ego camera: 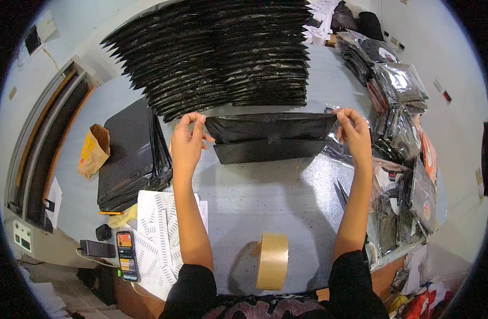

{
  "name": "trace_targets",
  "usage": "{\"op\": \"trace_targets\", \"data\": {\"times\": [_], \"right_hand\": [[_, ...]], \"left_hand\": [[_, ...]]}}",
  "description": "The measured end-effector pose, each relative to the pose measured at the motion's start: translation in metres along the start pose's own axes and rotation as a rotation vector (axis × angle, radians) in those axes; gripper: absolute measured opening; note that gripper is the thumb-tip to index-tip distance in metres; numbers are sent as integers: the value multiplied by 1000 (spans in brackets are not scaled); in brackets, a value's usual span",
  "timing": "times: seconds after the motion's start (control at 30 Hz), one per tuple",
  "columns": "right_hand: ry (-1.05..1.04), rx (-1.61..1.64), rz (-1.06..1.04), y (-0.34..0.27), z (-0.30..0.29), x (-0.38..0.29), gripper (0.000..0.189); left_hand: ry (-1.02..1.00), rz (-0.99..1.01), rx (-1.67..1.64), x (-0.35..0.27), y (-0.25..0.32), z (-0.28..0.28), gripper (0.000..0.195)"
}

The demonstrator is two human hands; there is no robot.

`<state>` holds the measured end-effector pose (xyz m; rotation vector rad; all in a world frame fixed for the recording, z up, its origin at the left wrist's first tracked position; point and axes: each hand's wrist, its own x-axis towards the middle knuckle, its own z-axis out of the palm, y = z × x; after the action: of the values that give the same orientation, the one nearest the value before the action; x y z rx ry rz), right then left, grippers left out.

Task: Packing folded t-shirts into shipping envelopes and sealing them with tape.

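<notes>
Between my hands a black folded bag point(274, 127), thin and slightly shiny, is stretched wide by its upper corners. My left hand point(190, 137) pinches the left corner between thumb and forefinger. The right corner is gripped the same way by my right hand point(352, 129). A straight-edged lower panel point(268, 153) of the bag hangs toward me, with a small square patch above its middle. Just beyond rise tall overlapping stacks of similar black folded pieces point(228, 60). Nearer me, a roll of tan packing tape point(274, 261) stands on its edge.
Flat black bags point(126, 155) are piled left, beside a brown paper bag point(94, 149). Sticker sheets point(160, 231), a smartphone point(127, 255) and a power bank point(97, 248) lie front left. Clear-wrapped packages point(399, 83) line the right side. Scissors point(341, 193) lie by my right forearm.
</notes>
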<state>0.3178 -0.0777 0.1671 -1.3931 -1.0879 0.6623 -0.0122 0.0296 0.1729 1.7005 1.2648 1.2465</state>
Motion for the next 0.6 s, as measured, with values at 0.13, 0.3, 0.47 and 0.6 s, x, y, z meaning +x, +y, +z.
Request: {"op": "trace_targets", "data": {"times": [0.13,0.3,0.47,0.6], "right_hand": [[57,218,-45,4,13,0,20],[106,260,-133,5,17,1,23],[45,351,-50,9,12,2,25],[-9,460,-17,23,3,7,22]], "left_hand": [[-82,28,-248,2,-6,1,22],[-146,11,-361,6,-14,3,21],[-169,-35,-411,5,-10,1,23],[-225,-65,-435,6,-14,-2,23]]}}
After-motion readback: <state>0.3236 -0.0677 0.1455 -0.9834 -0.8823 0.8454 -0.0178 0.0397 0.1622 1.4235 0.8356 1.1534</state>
